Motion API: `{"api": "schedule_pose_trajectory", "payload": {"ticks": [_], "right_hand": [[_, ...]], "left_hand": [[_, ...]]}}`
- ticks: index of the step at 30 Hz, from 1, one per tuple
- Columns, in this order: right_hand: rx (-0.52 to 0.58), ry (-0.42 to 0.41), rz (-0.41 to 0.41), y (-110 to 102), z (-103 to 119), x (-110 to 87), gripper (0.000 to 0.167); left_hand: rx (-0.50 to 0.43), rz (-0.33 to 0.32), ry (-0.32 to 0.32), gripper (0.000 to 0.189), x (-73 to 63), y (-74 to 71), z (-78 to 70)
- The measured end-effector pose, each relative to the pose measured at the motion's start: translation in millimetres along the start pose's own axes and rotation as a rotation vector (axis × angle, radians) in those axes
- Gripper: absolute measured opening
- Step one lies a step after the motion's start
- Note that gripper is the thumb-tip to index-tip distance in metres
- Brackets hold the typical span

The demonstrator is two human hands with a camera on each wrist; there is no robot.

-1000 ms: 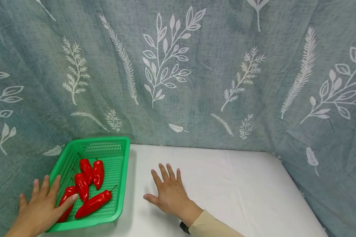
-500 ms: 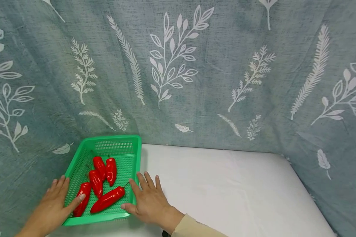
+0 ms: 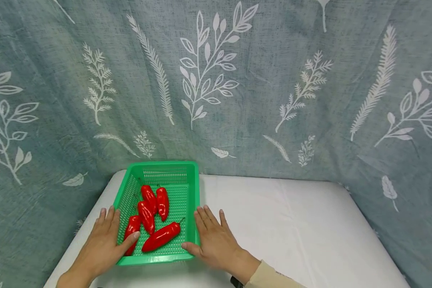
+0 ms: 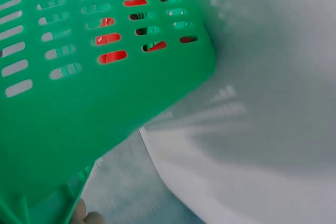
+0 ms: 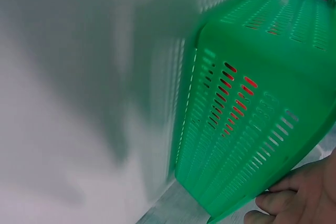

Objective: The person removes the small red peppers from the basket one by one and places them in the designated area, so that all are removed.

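Note:
A green plastic basket (image 3: 157, 259) with slotted walls holds several glossy red peppers (image 3: 162, 237) with thin stems. My left hand (image 3: 102, 242) lies along its left rim, fingers straight and thumb reaching over the rim to the inside. On the opposite rim my right hand (image 3: 217, 242) rests in the same manner, its thumb over the front right corner. From the left wrist, the basket's outer wall (image 4: 105, 108) appears close up, with red showing through its slots. In the right wrist view, fingers (image 5: 281, 203) touch the outside just under the rim.
The basket stands on a white-covered table (image 3: 281, 228) near its left end. A grey-green curtain (image 3: 248, 132) with white leaf prints hangs behind and at both sides. A beige sleeve (image 3: 270, 276) covers my right forearm.
My right hand has come left to the basket's right rim. With my left hand against its other side, the basket has slid right, away from the left curtain. The peppers keep their arrangement.

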State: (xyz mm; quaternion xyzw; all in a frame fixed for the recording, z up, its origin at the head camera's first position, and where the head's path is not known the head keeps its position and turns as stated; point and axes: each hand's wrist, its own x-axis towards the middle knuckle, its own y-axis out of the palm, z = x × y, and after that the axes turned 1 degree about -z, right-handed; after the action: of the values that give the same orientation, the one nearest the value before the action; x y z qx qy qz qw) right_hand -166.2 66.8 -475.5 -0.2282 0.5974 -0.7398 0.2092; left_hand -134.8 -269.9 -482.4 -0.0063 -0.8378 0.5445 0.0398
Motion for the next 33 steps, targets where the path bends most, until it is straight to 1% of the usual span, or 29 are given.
{"api": "schedule_pose_trajectory", "payload": {"ticks": [8,12,16,20,23,26,30,33], "right_hand": [[0.021,0.069,-0.037,-12,-44,-40.8,0.094],[0.021,0.105,-0.040,-20,-64,-62.9,0.095],[0.017,0.134,-0.041,-28,-83,-85.9,0.095],[0.020,0.154,-0.058,-34,-99,-106.6,0.092],[0.017,0.161,-0.079,-37,-108,-118.0,0.090],[0.011,0.159,-0.093,-38,-114,-124.3,0.088],[0.005,0.144,-0.090,-39,-117,-125.9,0.086],[0.003,0.141,-0.087,-39,-118,-125.1,0.085]], "left_hand": [[0.031,-0.043,0.071,0.110,13.3,23.0,-55.2],[0.038,-0.058,0.120,0.108,18.1,36.7,-81.5],[0.055,-0.051,0.174,0.106,19.0,48.3,-107.9],[0.064,-0.028,0.208,0.105,16.4,55.5,-130.5],[0.063,-0.011,0.230,0.105,14.0,58.4,-142.0],[0.056,0.012,0.244,0.105,12.7,58.1,-147.5],[0.058,0.060,0.250,0.102,16.3,51.1,-145.8],[0.085,0.080,0.270,0.096,27.2,45.1,-140.2]]}}
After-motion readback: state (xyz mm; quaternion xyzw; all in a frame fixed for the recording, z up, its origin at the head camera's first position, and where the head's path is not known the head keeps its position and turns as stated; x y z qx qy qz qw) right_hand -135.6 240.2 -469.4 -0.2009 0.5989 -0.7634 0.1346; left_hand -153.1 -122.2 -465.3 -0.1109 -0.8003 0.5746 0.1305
